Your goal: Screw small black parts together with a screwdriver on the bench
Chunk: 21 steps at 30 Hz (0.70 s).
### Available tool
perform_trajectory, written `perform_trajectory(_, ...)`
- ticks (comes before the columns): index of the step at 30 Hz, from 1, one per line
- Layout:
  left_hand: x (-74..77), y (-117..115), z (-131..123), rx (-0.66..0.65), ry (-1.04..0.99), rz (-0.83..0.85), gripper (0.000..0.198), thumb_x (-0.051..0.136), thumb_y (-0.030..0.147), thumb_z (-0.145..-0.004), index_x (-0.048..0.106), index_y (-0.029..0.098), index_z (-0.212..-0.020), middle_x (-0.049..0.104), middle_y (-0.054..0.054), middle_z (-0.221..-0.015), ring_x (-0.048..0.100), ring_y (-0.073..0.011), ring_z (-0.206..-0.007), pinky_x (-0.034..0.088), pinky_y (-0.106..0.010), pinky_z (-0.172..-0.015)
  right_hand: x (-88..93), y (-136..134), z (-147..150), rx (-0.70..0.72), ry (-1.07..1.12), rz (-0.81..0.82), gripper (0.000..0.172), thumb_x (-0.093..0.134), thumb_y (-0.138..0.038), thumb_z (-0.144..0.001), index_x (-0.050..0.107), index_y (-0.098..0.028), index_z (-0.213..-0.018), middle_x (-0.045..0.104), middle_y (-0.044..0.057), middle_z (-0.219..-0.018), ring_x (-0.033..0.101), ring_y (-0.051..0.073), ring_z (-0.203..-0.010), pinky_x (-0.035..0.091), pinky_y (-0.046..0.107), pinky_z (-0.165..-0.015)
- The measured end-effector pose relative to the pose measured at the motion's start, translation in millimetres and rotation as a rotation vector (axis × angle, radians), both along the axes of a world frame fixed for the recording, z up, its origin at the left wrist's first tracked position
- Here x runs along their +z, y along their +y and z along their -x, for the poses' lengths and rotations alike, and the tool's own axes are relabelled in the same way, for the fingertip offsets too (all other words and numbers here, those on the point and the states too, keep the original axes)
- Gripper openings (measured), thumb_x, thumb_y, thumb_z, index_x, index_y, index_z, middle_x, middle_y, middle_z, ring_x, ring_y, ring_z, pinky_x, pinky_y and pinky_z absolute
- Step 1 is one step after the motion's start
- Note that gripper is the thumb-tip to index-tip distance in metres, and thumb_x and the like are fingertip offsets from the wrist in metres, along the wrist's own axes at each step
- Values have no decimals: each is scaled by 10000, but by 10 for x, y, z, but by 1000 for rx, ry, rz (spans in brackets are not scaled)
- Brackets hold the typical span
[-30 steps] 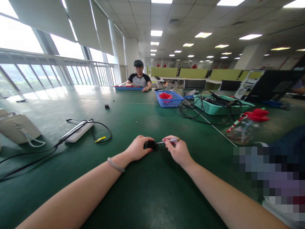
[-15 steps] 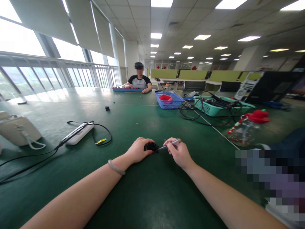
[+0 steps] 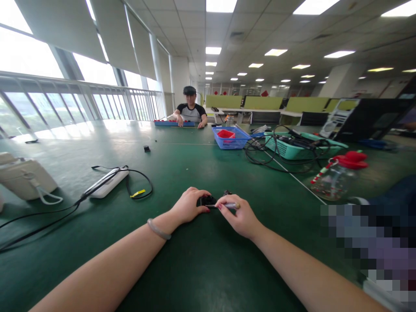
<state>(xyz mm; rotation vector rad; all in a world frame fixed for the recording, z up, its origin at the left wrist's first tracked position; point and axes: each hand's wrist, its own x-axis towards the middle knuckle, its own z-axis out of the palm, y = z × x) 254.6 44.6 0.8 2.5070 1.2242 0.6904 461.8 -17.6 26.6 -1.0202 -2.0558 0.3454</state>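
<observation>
Low over the green table, my left hand (image 3: pixel 188 206) is closed around a small black part (image 3: pixel 208 201), holding it between thumb and fingers; its exact kind is too small to make out. My right hand (image 3: pixel 240 216) pinches a slim silver screwdriver (image 3: pixel 230 206) with a brownish end. The screwdriver lies almost level, and its thin shaft points left and reaches the near side of the black part. Just behind my right fingers rests another small dark piece (image 3: pixel 227 192), partly hidden.
On the left are a white power bank (image 3: pixel 108 183) with black cables and a beige bag (image 3: pixel 27 177). A small black block (image 3: pixel 147 148) lies farther off. Blue basket (image 3: pixel 231 143), green basket (image 3: pixel 286 151) and red-lidded bottle (image 3: pixel 338 175) stand right. A person (image 3: pixel 191 110) sits opposite.
My right hand has shifted slightly left and lower, and the screwdriver has gone from slanting to nearly level. My left hand holds still. The person opposite has moved their hands.
</observation>
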Motion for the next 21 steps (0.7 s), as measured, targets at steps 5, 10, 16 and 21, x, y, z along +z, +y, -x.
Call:
perform_trajectory(5, -15, 19, -2, -15, 26, -35, 473, 715, 402, -742, 613, 250, -1178, 677, -29, -1123, 534, -245, -1093, 423, -378, -984, 4, -7, 42, 30, -124, -18, 134, 543, -256, -898, 672, -238, -867, 717, -4, -871, 621, 184, -822, 431, 337, -811)
perform_trajectory(10, -8, 3, -4, -13, 30, -42, 453, 691, 418, -759, 616, 253, -1174, 677, -26, -1129, 536, -247, -1088, 427, -380, -977, 2, -17, 39, 3, -114, 16, 150, 547, -304, -905, 685, -256, -872, 724, -9, -885, 620, 191, -825, 441, 335, -799)
perform_trajectory(16, 16, -26, -17, 0, 25, -33, 447, 691, 397, -753, 616, 258, -1171, 679, -25, -1106, 545, -243, -1078, 438, -376, -964, 3, -46, -19, -92, 35, -117, 181, 515, -309, -913, 671, -230, -869, 699, 22, -832, 605, 194, -811, 457, 326, -782)
perform_trajectory(21, 26, -34, -22, -2, 19, -29, 437, 683, 385, -759, 618, 255, -1170, 678, -33, -1098, 550, -249, -1073, 441, -386, -958, -3, 0, -31, -181, 33, -90, 203, 485, -308, -927, 660, -225, -865, 696, 18, -842, 608, 196, -820, 447, 324, -777)
